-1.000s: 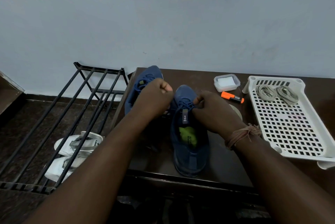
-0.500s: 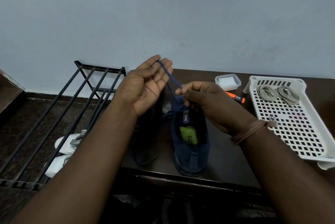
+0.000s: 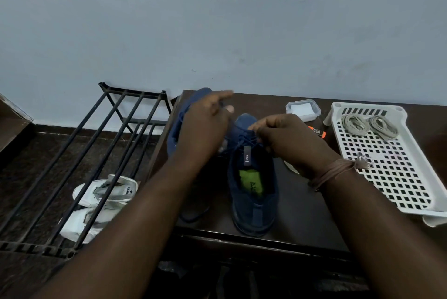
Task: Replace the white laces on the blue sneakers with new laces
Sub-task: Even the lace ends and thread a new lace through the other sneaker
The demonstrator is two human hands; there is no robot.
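Two hands are held over the right blue sneaker (image 3: 252, 177) on the surface (image 3: 300, 211): the dark blue lace (image 3: 244, 140) is pinched by the right hand (image 3: 285, 141), while the left hand (image 3: 205, 127) is blurred, its grip indiscernible.

The scene is dim with a cool bluish cast. The pale wall (image 3: 242, 39) is the brightest area, evenly lit and without glare. The dark surface (image 3: 302, 214) and floor (image 3: 36, 153) lose detail in shadow. The left hand (image 3: 205, 124) is motion-blurred. Straight lines bow near the edges from wide-angle distortion.
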